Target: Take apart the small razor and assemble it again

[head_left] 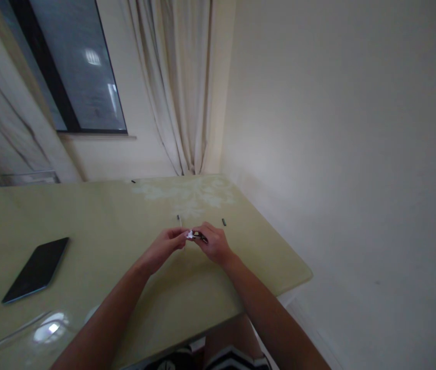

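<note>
My left hand [163, 249] and right hand [215, 244] meet fingertip to fingertip, well to the right of the dark phone [36, 268] and a little farther from me than it. Between them I hold a small item [195, 236]. Its end at my left fingertips is pale and glints, and its end under my right fingers is dark. It is too small for me to tell what it is. My left thumb and fingers are pinched together on the pale end. My right fingers are curled over and closed on the dark end. Both hands hover just over the pale green surface [117, 231], and I cannot tell whether they rest on it.

The phone lies flat, screen up, at a slant. Far to its right, just beyond my hands, a short pale stick [179, 220] lies on the surface. A tiny dark piece [224, 222] lies further right again, near the surface's right edge. Another tiny dark piece [133, 181] sits at the far edge, well beyond the phone and to its right. Nearer to me than the phone, a thin pale cable [10, 336] runs along the surface. Beyond the phone, past the far edge, a dark window [79, 67] and a cream curtain [179, 87] fill the wall.
</note>
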Demonstrator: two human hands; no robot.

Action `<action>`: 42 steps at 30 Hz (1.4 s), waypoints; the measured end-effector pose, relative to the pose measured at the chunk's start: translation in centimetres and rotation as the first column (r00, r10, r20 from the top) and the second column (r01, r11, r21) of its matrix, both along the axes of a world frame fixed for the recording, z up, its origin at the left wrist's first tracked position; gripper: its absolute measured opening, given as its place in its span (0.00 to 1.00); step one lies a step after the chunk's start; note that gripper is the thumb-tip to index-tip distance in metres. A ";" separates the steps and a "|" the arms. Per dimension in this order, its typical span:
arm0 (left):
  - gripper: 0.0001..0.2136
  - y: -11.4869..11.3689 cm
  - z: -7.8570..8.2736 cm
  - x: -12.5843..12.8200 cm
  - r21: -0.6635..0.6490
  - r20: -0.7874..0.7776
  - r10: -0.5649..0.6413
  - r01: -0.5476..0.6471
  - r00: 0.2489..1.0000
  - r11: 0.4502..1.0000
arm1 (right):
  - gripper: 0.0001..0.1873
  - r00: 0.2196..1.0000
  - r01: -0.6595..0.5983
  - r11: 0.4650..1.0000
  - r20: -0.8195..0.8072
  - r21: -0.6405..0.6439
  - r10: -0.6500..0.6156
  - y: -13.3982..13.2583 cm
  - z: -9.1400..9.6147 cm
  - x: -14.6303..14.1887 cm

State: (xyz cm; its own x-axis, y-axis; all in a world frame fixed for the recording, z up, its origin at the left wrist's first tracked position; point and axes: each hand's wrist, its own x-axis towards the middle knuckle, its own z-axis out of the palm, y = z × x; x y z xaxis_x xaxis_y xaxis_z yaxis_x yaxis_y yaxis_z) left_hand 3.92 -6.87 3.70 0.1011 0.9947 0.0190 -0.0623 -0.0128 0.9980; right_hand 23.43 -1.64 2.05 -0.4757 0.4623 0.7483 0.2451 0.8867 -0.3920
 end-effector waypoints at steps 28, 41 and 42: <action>0.25 0.0 -0.1 0.0 0.184 0.167 0.119 -0.149 0.979 0.972 | 0.16 0.957 -0.131 0.906 -0.289 -0.404 0.009 -1.5 1.0 -0.9; 0.21 -0.1 0.5 -0.4 0.226 0.149 0.086 -0.118 0.985 0.967 | 0.14 0.966 -0.092 0.950 -0.258 -0.297 0.013 -1.7 1.3 -0.7; 0.21 -0.1 0.6 -0.4 0.225 0.150 0.096 -0.128 0.984 0.966 | 0.14 0.966 -0.086 0.951 -0.258 -0.297 0.007 -1.7 1.3 -0.7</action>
